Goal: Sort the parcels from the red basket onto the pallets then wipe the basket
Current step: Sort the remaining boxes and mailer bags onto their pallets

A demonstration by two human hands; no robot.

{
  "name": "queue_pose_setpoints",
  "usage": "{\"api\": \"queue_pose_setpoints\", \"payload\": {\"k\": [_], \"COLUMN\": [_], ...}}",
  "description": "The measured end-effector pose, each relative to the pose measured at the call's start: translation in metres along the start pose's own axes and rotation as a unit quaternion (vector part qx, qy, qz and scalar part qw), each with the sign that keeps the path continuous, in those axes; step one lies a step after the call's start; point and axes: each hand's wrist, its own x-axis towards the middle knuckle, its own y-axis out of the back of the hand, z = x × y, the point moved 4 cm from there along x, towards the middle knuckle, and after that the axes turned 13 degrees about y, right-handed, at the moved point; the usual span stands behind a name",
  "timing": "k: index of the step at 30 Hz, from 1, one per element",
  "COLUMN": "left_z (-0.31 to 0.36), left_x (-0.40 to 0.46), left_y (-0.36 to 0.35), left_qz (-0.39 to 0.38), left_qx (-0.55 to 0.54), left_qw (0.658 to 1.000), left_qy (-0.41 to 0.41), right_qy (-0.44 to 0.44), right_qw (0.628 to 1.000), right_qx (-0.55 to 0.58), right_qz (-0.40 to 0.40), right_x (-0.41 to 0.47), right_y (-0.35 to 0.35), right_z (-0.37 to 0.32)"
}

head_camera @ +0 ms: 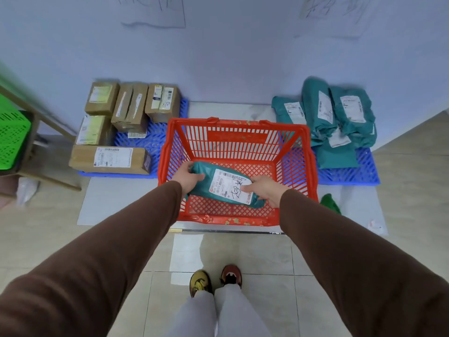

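A red plastic basket (238, 128) stands on the floor in front of me, between two blue pallets. Inside it lies one teal bag parcel (213, 176) with a white shipping label. My left hand (188, 177) grips the parcel's left end. At the right end, my right hand (266, 189) holds it, thumb on the label. The left pallet (153, 139) carries several brown cardboard boxes (109, 159). Teal bag parcels (340, 117) are stacked on the right pallet (349, 173).
A green crate (12, 139) on a wooden frame sits at the far left. A green cloth (330, 203) lies on the floor right of the basket. A wall rises behind the pallets. My shoes (216, 280) stand on tiled floor below the basket.
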Motion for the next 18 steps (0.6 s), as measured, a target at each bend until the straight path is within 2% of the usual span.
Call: {"api": "queue_pose_setpoints", "payload": {"k": [9, 10, 12, 14, 18], "left_z": [0.067, 0.072, 0.075, 0.071, 0.057], "left_x": [-0.085, -0.091, -0.099, -0.099, -0.09], "left_y": [0.055, 0.062, 0.078, 0.09, 0.101], "left_qz": [0.05, 0.063, 0.136, 0.18, 0.085], "left_qx": [-0.115, -0.123, -0.106, -0.117, -0.241], "left_qw": [0.981, 0.976, 0.967, 0.961, 0.961], "left_qy": [-0.15, -0.167, -0.186, -0.175, -0.11], "right_qy": [0.053, 0.051, 0.047, 0.047, 0.035], "right_qw": [0.981, 0.974, 0.958, 0.941, 0.915], "right_qx": [0.178, 0.211, 0.275, 0.329, 0.399], "right_qz": [0.065, 0.066, 0.066, 0.065, 0.048], "right_x": [-0.034, -0.033, -0.03, -0.03, -0.029], "right_y": [0.017, 0.013, 0.004, -0.01, -0.045], "right_z": [-0.09, -0.1, -0.116, -0.134, -0.165]}}
